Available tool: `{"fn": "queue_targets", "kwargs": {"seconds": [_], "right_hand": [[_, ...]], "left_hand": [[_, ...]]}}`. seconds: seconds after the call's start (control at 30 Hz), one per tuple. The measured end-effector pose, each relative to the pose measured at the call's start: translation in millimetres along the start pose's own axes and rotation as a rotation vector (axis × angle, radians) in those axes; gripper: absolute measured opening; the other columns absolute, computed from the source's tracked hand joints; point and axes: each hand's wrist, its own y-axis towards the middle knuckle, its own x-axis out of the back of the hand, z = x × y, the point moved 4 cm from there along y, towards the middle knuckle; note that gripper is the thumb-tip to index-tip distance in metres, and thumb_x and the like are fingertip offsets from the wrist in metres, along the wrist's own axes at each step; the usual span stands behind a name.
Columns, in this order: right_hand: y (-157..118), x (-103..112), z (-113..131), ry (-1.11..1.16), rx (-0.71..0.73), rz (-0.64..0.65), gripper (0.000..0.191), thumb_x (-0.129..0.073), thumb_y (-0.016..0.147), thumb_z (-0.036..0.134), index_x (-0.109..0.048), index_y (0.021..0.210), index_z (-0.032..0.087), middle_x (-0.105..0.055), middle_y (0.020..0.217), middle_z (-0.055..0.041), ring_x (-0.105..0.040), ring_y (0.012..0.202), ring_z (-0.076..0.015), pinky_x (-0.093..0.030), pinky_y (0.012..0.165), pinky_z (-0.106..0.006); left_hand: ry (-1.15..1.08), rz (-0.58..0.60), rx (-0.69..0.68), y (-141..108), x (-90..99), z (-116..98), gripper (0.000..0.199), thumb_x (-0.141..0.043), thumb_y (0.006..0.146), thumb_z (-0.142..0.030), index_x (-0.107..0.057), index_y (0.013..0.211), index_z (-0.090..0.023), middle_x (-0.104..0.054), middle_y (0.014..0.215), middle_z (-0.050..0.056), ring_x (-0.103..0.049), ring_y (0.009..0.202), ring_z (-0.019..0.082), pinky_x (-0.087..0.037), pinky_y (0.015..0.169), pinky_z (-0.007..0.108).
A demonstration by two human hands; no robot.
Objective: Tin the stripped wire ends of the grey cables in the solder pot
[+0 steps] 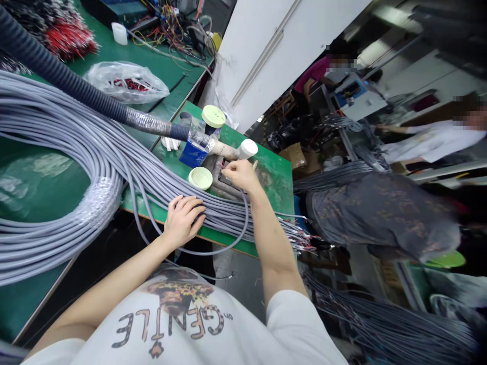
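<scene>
My left hand [183, 219] lies over a thick bundle of grey cables [222, 210], its fingers spread and resting on them. A single grey cable [246, 223] loops out below the bundle and rises to my right hand [240, 175]. That hand is pinched shut on it near its end, above a dark, dirty work spot on the green board. The cable's tip is mostly hidden by my fingers. Close by stand an open pale-green round container [200, 178], a white round container [248, 148] and a blue box [193, 153].
A dark corrugated hose [95, 96] crosses from the upper left to the work spot. Coiled grey cable [49, 243] fills the left. Stripped cable ends [300, 238] overhang the board's right edge. A plastic bag [127, 83] lies behind. Other people are at the right.
</scene>
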Motion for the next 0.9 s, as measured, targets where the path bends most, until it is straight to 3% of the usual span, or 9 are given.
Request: {"fn": "queue_targets", "kwargs": {"seconds": [0.13,0.23,0.33,0.73,0.9], "right_hand": [[-6,16,-54,-0.008,-0.191,-0.087,0.019,-0.061,0.069,0.025,-0.071,0.062,0.011,-0.063,0.057,-0.0034,-0.057,0.059,-0.015,-0.036,0.056,-0.024],[-5,12,-87,-0.013,-0.312,-0.122,0.016,-0.064,0.067,0.025,-0.074,0.065,0.012,-0.067,0.061,-0.0054,-0.061,0.064,-0.0178,-0.04,0.059,-0.025],[-3,2,-104,-0.01,-0.376,-0.129,0.018,-0.064,0.066,0.026,-0.076,0.069,0.013,-0.068,0.063,-0.0063,-0.063,0.068,-0.0193,-0.042,0.06,-0.025],[8,-12,-112,-0.059,-0.438,-0.074,0.02,-0.064,0.066,0.026,-0.077,0.075,0.015,-0.071,0.074,-0.0072,-0.066,0.079,-0.0207,-0.045,0.067,-0.024],[0,1,-106,0.064,-0.394,-0.159,0.016,-0.063,0.065,0.026,-0.074,0.064,0.014,-0.065,0.061,-0.0042,-0.061,0.067,-0.0174,-0.041,0.061,-0.024]], "left_hand": [[-0.004,0.006,0.004,0,-0.1,0,0.016,-0.059,0.086,-0.026,-0.065,0.101,-0.021,-0.07,0.111,0.006,-0.058,0.113,0.024,-0.029,0.104,0.045],[-0.022,0.009,0.019,1,0.2,0,0.017,-0.06,0.085,-0.024,-0.066,0.1,-0.022,-0.069,0.111,0.006,-0.058,0.113,0.025,-0.028,0.104,0.045],[-0.034,0.005,0.026,2,0.3,0,0.017,-0.062,0.084,-0.024,-0.066,0.1,-0.023,-0.07,0.11,0.006,-0.058,0.112,0.025,-0.027,0.104,0.045],[0.028,-0.012,-0.003,3,0.7,-2,0.016,-0.063,0.083,-0.025,-0.065,0.099,-0.022,-0.071,0.109,0.006,-0.06,0.11,0.024,-0.029,0.103,0.044],[0.015,-0.006,0.003,2,-1.6,0,0.017,-0.063,0.083,-0.024,-0.065,0.1,-0.023,-0.07,0.109,0.006,-0.06,0.11,0.024,-0.029,0.104,0.044]]}}
